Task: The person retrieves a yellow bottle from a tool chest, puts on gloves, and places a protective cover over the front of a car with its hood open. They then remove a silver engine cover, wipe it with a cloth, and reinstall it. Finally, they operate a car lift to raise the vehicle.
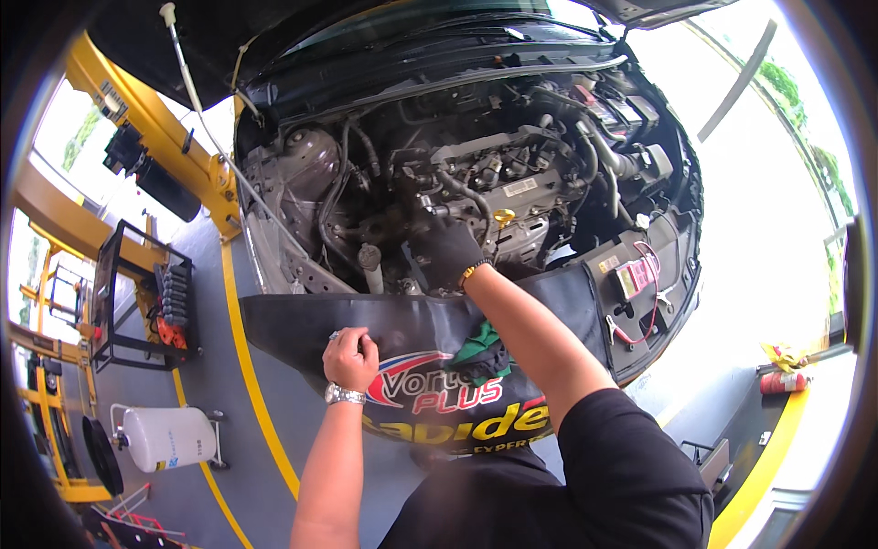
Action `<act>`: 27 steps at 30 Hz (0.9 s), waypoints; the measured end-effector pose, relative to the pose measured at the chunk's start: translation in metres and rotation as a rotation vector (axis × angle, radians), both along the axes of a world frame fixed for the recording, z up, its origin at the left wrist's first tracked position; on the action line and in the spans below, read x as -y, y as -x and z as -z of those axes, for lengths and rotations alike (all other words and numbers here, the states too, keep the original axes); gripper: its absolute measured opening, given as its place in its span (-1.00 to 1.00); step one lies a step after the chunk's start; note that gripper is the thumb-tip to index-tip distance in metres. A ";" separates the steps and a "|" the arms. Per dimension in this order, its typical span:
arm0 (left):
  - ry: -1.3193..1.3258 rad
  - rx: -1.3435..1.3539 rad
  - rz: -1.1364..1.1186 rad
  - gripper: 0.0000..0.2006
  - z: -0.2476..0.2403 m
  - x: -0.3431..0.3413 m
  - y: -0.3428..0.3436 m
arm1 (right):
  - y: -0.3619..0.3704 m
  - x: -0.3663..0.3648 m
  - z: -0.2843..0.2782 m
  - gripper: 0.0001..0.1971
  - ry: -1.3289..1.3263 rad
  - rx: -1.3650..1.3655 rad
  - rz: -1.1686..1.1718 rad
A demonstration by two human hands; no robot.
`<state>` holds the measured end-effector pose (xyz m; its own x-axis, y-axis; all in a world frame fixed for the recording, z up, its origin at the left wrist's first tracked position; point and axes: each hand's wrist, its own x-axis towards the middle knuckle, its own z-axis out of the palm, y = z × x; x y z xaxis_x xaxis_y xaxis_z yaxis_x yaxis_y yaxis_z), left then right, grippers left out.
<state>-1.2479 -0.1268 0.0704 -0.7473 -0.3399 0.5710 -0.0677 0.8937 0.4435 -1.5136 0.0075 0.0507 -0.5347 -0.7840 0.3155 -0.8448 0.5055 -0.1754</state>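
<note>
1. Engine (540, 190) sits mid engine bay (631, 209); R hand (448, 249), in a blk glove, reaches down at its L end. R grip: can't tell, fingertips lost among dark parts.
2. L hand (351, 359), bare, w/ metal watch (345, 394), is over the blk cover (288, 320); grip narrow, fingers curled in. Touching cover or not, can't tell.
3. Edges: cover drapes over bay's front rim; R forearm crosses it on a slant.
4. Room: tight round R hand, engine parts close by; more of a gap far R, btwn engine & bay side.
5. In the way: yellow dipstick handle (504, 217) just R of the hand, pale upright tube (370, 265) to its L, long thin rod (187, 84) slanting along bay's L side.
6. Pink device (631, 279) w/ leads on R front panel; green cloth (480, 340) on cover, btwn forearms.
7. Around: yellow lift post (151, 114), blk cart (114, 346) & white tank (174, 437) off L; red extinguisher (782, 382) well off R.
</note>
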 end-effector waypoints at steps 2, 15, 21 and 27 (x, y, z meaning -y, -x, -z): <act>0.005 -0.002 -0.001 -0.93 -0.002 0.001 0.000 | 0.012 -0.012 -0.008 -0.63 0.049 -0.100 -0.194; 0.009 0.009 -0.015 -0.93 -0.001 0.002 -0.003 | -0.015 0.006 -0.011 -0.74 0.179 -0.100 0.106; -0.011 0.009 0.011 -0.92 -0.001 -0.001 0.000 | -0.007 0.004 0.004 -0.73 0.015 0.035 0.058; -0.017 0.024 -0.018 -0.94 -0.002 0.000 -0.002 | 0.003 -0.009 -0.031 -0.71 0.283 0.145 0.010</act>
<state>-1.2460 -0.1268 0.0724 -0.7541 -0.3632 0.5472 -0.0943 0.8844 0.4570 -1.5162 0.0166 0.0815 -0.5973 -0.6704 0.4403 -0.7959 0.4278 -0.4284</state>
